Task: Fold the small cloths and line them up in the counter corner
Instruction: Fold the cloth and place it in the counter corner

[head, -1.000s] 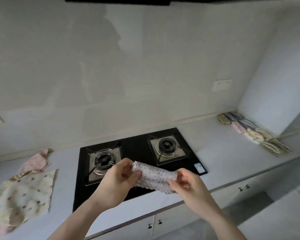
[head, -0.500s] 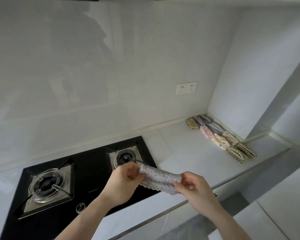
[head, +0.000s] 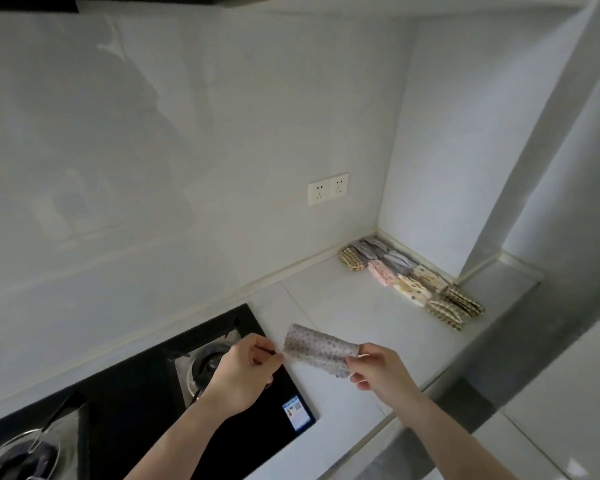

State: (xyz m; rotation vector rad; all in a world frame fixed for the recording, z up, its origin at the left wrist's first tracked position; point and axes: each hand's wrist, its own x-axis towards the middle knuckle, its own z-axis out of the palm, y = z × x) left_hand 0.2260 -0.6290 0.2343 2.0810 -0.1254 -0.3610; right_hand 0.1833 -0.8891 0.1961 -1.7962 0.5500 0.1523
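Folded dotted cloth (head: 317, 351) now nearer the corner, right hand (head: 378, 374) pinching, left hand (head: 246, 372) just released.

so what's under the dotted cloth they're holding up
Under the dotted cloth, held in the air between the left hand and right hand, lies bare pale counter beside the hob. The patch directly behind the cloth is covered.

Both forearms are bare, with no sleeves showing. The left hand (head: 246, 370) and right hand (head: 378, 372) wear nothing.
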